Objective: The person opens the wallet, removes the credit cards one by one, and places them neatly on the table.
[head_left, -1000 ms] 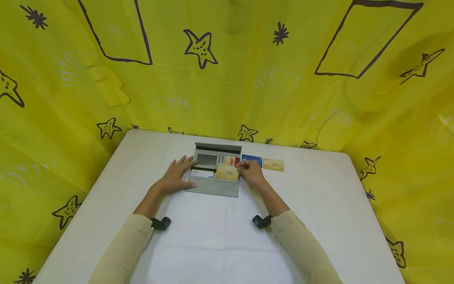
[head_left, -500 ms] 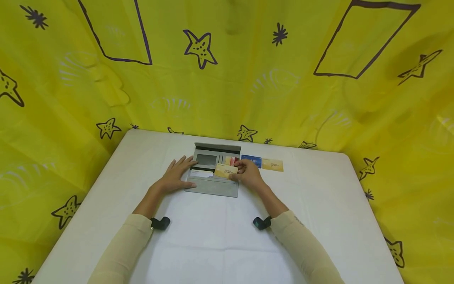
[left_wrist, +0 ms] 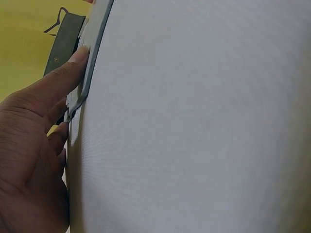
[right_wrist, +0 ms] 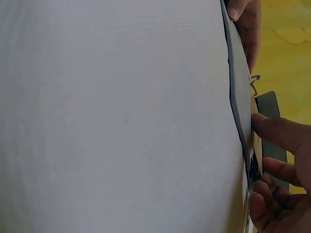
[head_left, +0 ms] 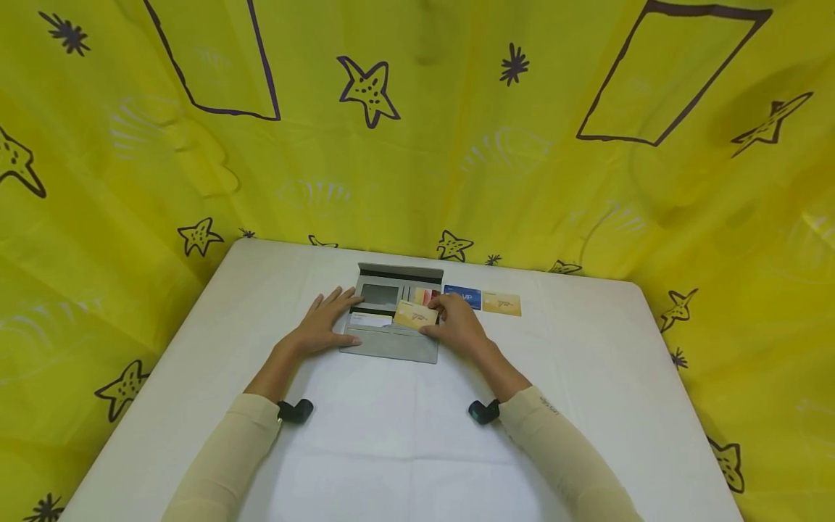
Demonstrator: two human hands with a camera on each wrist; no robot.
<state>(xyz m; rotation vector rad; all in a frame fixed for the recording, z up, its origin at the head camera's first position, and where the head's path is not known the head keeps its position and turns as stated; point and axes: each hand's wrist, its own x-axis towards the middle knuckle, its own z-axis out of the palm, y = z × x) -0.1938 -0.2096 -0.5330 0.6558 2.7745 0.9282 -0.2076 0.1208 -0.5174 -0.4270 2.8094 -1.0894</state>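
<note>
A grey wallet (head_left: 391,349) lies unfolded on the white table. My left hand (head_left: 322,325) rests spread at its left side, the thumb on the near flap and a fingertip on the inner panel. With my right hand (head_left: 462,322) I pinch a gold card (head_left: 412,314) by its right end, thumb at the lower corner and fingers at the upper one. The card's lower edge meets the right-hand pocket of the wallet. In the right wrist view the card shows edge-on beside the thumb (right_wrist: 265,124). A white card (head_left: 370,320) sits in the left-hand pocket.
Right of the wallet lie a blue card (head_left: 471,298) and another gold card (head_left: 502,304). A red-and-cream card (head_left: 422,296) shows in the upper panel, near a dark window pocket (head_left: 380,293). A yellow curtain (head_left: 417,145) hangs behind the table (head_left: 417,435).
My right thumb has shifted down to the gold card's lower right corner from its upper corner. The card sits slightly lower and tilts a little differently. My left hand stays in place.
</note>
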